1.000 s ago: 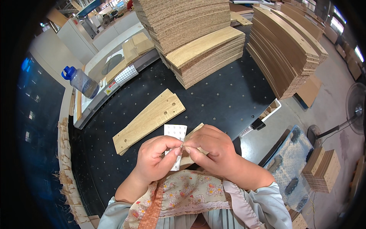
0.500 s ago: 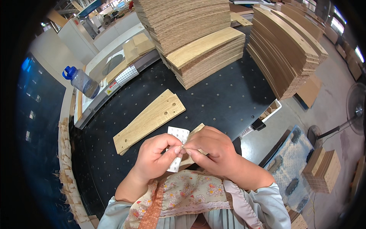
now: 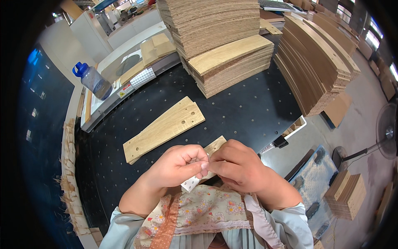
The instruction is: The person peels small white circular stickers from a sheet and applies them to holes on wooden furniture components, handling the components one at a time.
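My left hand (image 3: 177,167) is closed on a white sticker sheet (image 3: 190,184) printed with rows of small marks, its lower end poking out below the fingers. Fingertips of my right hand (image 3: 239,167) are pinched together and meet those of the left; whatever they hold is too small or hidden to make out. Behind and under the hands a wooden board (image 3: 215,145) is partly visible. Farther off, a pair of overlapping wood-grain boards (image 3: 161,132) with drilled holes lies on the black table (image 3: 244,120).
Tall stacks of boards (image 3: 224,25) stand at the table's far side, with more stacks (image 3: 315,62) at right. A blue-capped water bottle (image 3: 94,81) sits on the left ledge. On the floor at right are a fan (image 3: 387,133) and a board pile (image 3: 346,195).
The sticker sheet, upright before between the hands, is now tilted down and mostly covered by my left hand. Both hands remain together at the fingertips. The view has shifted slightly.
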Demonstrator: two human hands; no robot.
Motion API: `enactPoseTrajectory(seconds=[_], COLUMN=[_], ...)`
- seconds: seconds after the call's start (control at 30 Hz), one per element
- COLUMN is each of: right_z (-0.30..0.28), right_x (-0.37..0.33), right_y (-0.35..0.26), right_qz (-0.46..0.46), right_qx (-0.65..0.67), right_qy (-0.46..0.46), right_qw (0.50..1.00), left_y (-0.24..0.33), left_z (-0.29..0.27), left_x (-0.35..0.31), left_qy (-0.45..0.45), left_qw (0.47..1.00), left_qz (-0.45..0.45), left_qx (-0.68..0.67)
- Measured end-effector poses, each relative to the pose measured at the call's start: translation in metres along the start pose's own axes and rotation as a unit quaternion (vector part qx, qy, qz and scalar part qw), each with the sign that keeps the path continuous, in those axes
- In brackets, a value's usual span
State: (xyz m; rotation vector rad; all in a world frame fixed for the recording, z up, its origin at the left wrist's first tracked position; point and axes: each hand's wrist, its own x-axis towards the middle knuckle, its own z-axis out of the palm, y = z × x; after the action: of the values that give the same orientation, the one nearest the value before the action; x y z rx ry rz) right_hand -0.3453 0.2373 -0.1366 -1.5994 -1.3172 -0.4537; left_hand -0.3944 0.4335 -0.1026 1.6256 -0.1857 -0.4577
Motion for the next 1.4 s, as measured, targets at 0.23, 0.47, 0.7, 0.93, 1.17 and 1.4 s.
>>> enactPoseTrajectory(seconds=[0.23, 0.47, 0.7, 0.93, 1.17, 1.4], right_z=[0.002, -0.012, -0.046, -0.117, -0.193, -0.233], right_x=[-0.006, -0.033, -0.08, -0.145, -0.196, -0.214], right_y=[0.004, 0.016, 0.032, 0.062, 0.121, 0.166], right_qz=[0.036, 0.178, 0.255, 0.19, 0.165, 0.152], right_qx=[0.043, 0.234, 0.463, 0.397, 0.323, 0.331], right_qy=[0.018, 0.093, 0.318, 0.498, 0.646, 0.661], right_qw=[0.998, 0.951, 0.787, 0.747, 0.672, 0.656], left_y=[-0.004, -0.001, 0.022, 0.058, 0.139, 0.212], left_z=[0.0, 0.006, 0.026, 0.066, 0.096, 0.171], left_x=[0.002, 0.014, 0.071, 0.173, 0.283, 0.402], left_qy=[0.001, 0.046, -0.043, -0.123, 0.11, 0.061], left_qw=[1.0, 0.998, 0.995, 0.971, 0.649, 0.417], left_qz=[0.0, 0.031, 0.088, -0.002, 0.397, 0.592], left_qx=[0.0, -0.041, -0.02, 0.204, 0.64, 0.687])
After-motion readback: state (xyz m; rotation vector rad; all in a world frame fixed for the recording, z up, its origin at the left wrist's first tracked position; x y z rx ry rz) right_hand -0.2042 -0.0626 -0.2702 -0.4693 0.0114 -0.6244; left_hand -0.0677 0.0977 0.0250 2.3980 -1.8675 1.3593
